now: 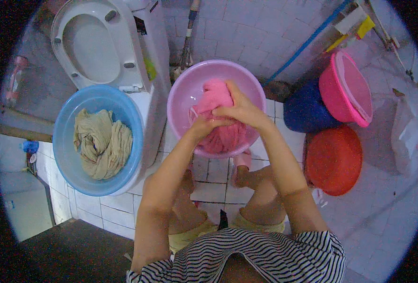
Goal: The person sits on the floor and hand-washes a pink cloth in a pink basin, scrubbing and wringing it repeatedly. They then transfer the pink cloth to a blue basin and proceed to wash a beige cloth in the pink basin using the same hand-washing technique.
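Observation:
A pink cloth (pixel 217 95), perhaps a towel or garment, is bunched up inside a round pink basin (pixel 180 100) in front of my feet. My right hand (pixel 241 109) grips it from the right, thumb and fingers curved around the bundle. Close beside it, my left hand (pixel 205 127) is closed on the lower left part of the same cloth, its fingers partly hidden by the folds and my right hand. Darker, wet-looking folds of the cloth lie below my hands at the basin's near side.
On the left, a light blue basin (pixel 60 155) holds a twisted beige cloth (pixel 103 141), next to a raised white toilet seat (pixel 60 35). To the right stand a dark blue bucket (pixel 303 106), a tilted pink basin (pixel 329 89) and a red basin (pixel 335 160). A blue pole (pixel 308 42) leans against the tiled wall.

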### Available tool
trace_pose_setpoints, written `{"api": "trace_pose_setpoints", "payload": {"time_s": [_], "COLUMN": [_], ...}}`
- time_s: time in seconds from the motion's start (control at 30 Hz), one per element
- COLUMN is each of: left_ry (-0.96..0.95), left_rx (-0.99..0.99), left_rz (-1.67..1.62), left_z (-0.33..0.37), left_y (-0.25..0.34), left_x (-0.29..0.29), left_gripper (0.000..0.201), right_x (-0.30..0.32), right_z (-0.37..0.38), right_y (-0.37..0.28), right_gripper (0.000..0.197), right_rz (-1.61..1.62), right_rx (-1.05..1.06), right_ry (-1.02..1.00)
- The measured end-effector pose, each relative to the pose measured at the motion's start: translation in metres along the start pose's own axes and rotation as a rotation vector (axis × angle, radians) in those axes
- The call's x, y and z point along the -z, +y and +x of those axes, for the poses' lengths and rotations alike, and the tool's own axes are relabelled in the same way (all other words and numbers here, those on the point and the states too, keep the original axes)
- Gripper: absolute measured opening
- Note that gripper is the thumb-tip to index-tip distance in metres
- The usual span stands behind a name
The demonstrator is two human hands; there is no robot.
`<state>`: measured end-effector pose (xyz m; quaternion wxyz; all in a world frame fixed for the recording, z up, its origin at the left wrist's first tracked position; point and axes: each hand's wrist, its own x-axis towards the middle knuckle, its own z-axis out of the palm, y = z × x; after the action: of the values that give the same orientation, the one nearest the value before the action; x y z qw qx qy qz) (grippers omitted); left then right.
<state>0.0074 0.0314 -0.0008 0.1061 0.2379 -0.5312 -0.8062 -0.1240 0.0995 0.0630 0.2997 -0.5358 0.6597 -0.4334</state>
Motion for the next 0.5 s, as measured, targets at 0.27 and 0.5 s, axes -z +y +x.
{"api": "trace_pose_setpoints", "payload": {"time_s": [0.27,0.5], "left_ry": [-0.04,-0.017], "left_rx": [0.411,0.333], "left_rz": [-0.118,-0.368], "left_z": [0.008,-0.001], "left_y": [-0.007,0.004], "left_x": [0.025,0.01], "left_gripper": [0.042,0.039], "right_x": [0.047,-0.017], "right_z": [0.044,0.064], "right_y": [0.066,0.088], "right_gripper": [0.063,0.047], "right_rz": [-0.016,1.018], "right_rx": [0.057,0.023], "right_ry": [-0.125,-0.459]}}
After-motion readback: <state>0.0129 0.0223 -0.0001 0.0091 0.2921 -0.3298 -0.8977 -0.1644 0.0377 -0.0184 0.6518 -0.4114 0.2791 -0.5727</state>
